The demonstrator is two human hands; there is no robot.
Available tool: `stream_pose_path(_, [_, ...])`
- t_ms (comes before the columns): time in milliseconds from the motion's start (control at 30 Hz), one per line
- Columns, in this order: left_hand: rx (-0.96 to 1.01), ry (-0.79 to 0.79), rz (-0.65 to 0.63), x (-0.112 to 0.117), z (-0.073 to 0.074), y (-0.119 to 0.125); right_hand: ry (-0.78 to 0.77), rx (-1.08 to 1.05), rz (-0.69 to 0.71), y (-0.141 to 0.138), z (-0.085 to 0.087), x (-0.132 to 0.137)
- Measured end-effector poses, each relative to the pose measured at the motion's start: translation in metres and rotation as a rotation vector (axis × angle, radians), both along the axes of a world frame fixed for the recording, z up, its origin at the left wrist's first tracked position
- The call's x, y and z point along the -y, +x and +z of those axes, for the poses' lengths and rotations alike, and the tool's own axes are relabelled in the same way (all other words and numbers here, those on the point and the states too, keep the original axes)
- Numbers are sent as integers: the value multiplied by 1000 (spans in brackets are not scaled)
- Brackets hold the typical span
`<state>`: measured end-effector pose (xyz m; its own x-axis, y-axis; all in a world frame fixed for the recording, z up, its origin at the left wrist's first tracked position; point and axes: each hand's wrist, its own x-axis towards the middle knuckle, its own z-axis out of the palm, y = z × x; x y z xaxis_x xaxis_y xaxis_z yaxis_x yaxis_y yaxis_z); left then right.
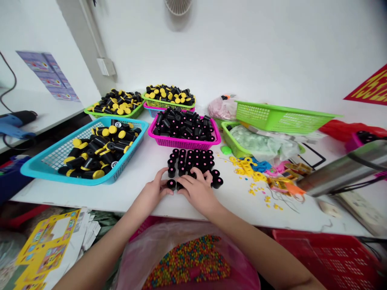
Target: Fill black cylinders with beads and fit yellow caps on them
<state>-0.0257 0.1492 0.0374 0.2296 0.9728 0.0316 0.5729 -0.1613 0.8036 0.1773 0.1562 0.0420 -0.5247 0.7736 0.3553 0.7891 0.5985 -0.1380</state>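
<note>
Rows of small black plastic cylinders with pink dots on top [197, 158] stand upright on the white table. My left hand [155, 191] has thumb and index finger around a black cylinder [171, 184] at the front left of the rows. Beside it, my right hand [198, 191] bends over the front of the group, thumb and index finger closed on another black cylinder [179, 185], mostly hidden by the fingers. Its other fingers curl over the cylinders behind. More cylinders [217, 182] stand just right of that hand.
Behind the rows, a magenta basket [187, 142] holds more black cylinders. A blue basket [72, 177] at left holds yellow-capped ones. Yellow plastic bits [256, 176] lie at right near a metal tube [344, 169]. A bag of colourful beads [193, 257] sits below the table edge.
</note>
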Motion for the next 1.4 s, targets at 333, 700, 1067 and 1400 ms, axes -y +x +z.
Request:
stream_pose_path(333, [-114, 119, 55, 8, 11, -10, 180, -179, -186, 36, 38, 35])
stream_pose_path(700, [-351, 144, -300, 73, 44, -10, -296, -642, -294, 193, 72, 175])
stream_pose_path(1067, [-376, 247, -291, 67, -5, -8, -536, -299, -389, 202, 49, 208])
stream_pose_path(1400, [-599, 631, 109, 65, 50, -67, -380, -111, -70, 161, -43, 159])
